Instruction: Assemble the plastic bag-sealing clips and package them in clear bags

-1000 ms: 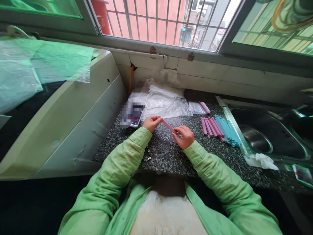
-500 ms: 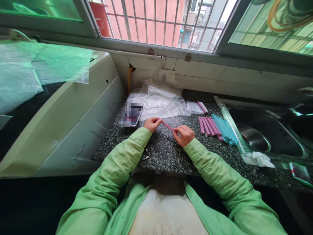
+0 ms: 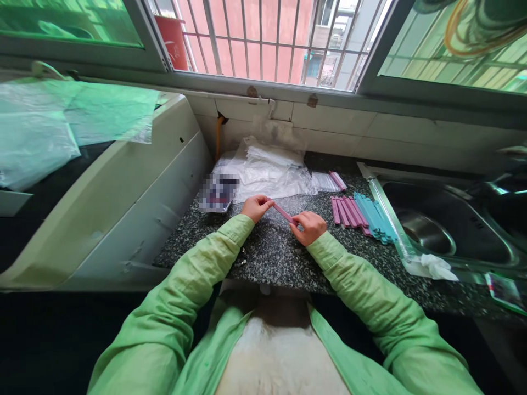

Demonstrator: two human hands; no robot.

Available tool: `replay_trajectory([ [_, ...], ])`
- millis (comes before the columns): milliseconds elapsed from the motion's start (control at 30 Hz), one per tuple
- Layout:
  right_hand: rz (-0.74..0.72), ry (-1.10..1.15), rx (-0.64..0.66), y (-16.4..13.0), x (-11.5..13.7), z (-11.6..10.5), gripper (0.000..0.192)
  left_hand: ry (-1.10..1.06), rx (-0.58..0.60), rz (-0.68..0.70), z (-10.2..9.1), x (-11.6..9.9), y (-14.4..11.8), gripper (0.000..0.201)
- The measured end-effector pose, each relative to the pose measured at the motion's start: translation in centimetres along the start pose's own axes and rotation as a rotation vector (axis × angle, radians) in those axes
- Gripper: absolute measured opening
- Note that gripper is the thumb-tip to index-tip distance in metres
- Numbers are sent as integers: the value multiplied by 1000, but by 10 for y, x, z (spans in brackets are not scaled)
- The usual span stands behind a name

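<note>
A pink plastic stick (image 3: 283, 212) is held level above the speckled dark counter (image 3: 280, 258). My left hand (image 3: 256, 207) pinches its left end and my right hand (image 3: 309, 227) pinches its right end. Both arms wear green sleeves. To the right on the counter lie several pink sticks (image 3: 348, 212) beside several blue sticks (image 3: 375, 218). A clear packet with pink sticks (image 3: 329, 181) lies just behind them.
Clear plastic bags (image 3: 269, 170) are piled at the back under the barred window. A blurred flat object (image 3: 217, 193) lies left of my hands. A white appliance (image 3: 115, 186) stands at the left. A steel sink (image 3: 448, 227) with a crumpled white wrapper (image 3: 432, 267) lies at the right.
Both hands have kept their hold on the pink stick. The view has shifted slightly; nothing on the counter has moved.
</note>
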State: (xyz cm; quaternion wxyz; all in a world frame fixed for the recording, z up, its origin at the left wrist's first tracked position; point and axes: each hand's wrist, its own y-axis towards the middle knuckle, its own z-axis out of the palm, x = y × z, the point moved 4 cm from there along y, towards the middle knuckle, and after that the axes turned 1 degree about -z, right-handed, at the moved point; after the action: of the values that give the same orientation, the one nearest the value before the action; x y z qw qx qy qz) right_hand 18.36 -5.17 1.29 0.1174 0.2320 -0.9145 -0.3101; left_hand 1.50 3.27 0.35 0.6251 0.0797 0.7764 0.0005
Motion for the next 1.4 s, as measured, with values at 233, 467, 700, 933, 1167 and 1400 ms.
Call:
replay_trajectory([
  [233,18,-37,-39,-8,-14,-8,15,32,-1,-35,19,-18,2,14],
  [467,57,-88,-56,-15,-28,-18,12,52,-13,-13,45,-26,10,9],
  [700,114,-115,-82,-24,-43,-27,11,94,-2,17,67,-37,16,9],
  [933,176,-137,-114,-32,-56,-39,11,127,20,38,91,-51,25,10],
  [1167,206,-184,-129,-48,-75,-50,12,111,58,16,125,-54,31,10],
  [1400,219,-221,-108,-60,-89,-53,19,63,102,-12,156,-51,36,9],
])
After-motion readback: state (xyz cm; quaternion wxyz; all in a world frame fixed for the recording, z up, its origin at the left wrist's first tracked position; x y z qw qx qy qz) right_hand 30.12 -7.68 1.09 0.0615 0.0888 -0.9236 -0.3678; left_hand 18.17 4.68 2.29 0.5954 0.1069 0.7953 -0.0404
